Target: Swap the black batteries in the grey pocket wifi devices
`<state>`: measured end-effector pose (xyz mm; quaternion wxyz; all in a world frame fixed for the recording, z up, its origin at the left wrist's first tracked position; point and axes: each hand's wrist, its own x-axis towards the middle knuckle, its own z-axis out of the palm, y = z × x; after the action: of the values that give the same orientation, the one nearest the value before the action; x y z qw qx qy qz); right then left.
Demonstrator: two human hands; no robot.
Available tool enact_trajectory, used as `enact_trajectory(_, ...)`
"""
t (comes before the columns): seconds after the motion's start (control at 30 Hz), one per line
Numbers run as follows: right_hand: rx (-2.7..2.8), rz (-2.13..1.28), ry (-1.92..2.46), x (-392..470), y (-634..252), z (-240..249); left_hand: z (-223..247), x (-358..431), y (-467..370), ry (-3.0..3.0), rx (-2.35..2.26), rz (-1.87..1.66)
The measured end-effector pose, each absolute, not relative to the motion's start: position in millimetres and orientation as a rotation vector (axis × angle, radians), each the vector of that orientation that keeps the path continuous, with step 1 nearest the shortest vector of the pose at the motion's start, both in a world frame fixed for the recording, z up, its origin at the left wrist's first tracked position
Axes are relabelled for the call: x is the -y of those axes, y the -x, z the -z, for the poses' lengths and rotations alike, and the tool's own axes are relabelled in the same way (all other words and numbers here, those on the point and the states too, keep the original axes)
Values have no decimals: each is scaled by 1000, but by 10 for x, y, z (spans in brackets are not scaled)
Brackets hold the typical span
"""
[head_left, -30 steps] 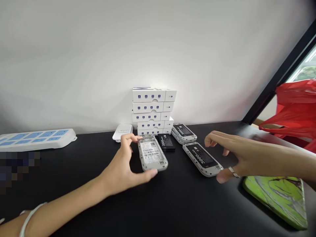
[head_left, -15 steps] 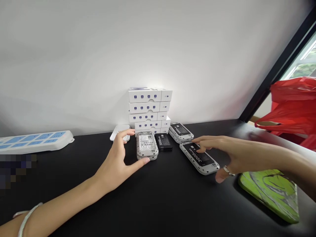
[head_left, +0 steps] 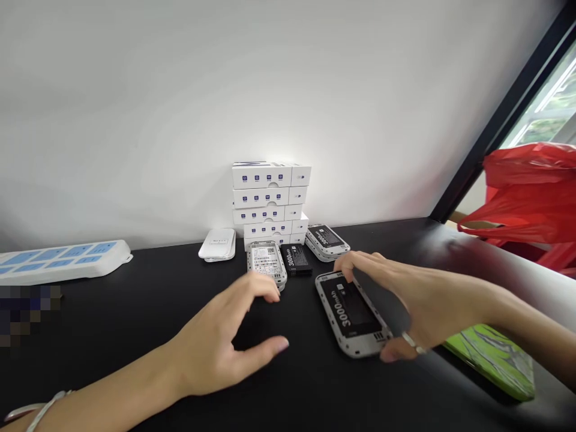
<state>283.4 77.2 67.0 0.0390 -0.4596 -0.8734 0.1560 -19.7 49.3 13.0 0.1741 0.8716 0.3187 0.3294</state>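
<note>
My right hand [head_left: 405, 300] grips a white, open-backed handheld device [head_left: 351, 313] by its long right side, thumb at the near corner and fingers at the far end. A black battery marked 3000mAh fills its recess; the device looks slightly tilted. Fingers apart and holding nothing, my left hand [head_left: 225, 339] hovers above the black table [head_left: 288, 384], left of that device. Just beyond it sits a small pile of open devices [head_left: 266, 263] with a white label showing. Black batteries [head_left: 297, 259] lie against that pile's right side.
White boxes [head_left: 261, 198] are stacked against the wall. White covers [head_left: 217, 245] lie left of them, and devices with batteries [head_left: 327, 241] to the right. A power strip [head_left: 63, 261] is at the far left. A green patterned case [head_left: 495, 360] and a red plastic bag [head_left: 526, 192] are at right.
My right hand has taken hold of the battery-fitted device and drawn it nearer and to the left. My left hand has pulled back from the labelled pile toward me, still open.
</note>
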Motion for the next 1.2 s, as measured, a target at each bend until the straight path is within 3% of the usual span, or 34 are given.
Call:
enact_trajectory(0.3,2810,-675,1055,-448,-2273,-459,-184,-327,151,-2353,-995,-604)
enact_trajectory(1.03,2856,-839,1250,-751,-1959,-624,-74,-231,63,-2235,-1105,-746)
enact_trajectory(1.2,2784,-704,1186,-544,-2044,-598,-79,-228,68,-2218,-1176,-690)
